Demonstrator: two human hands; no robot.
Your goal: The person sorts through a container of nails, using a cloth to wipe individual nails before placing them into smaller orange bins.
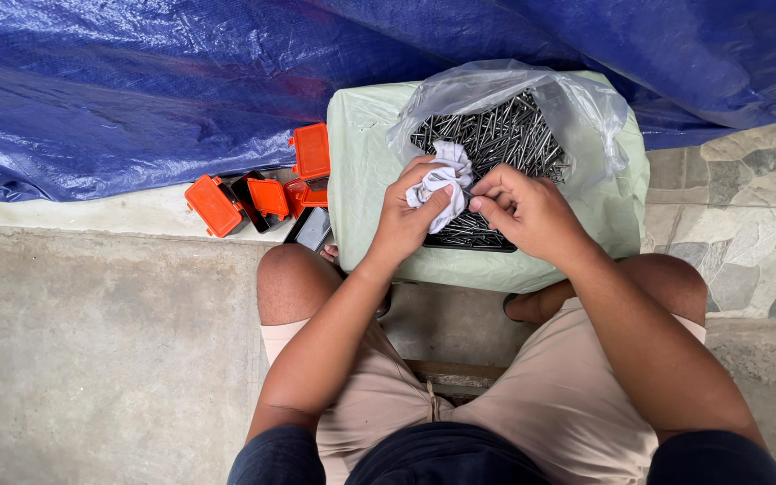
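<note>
Left hand (403,214) closed around white rag (437,182) | right hand (524,208) pinches a nail (465,192) against the rag | both above the pile of nails (496,136) in a clear bag (577,108), near the stool's front edge | orange boxes (262,193) crowd the left; bare concrete floor (110,341) beyond.

Both hands, left (403,216) and right (523,211), pinch together, forearms extended.
</note>
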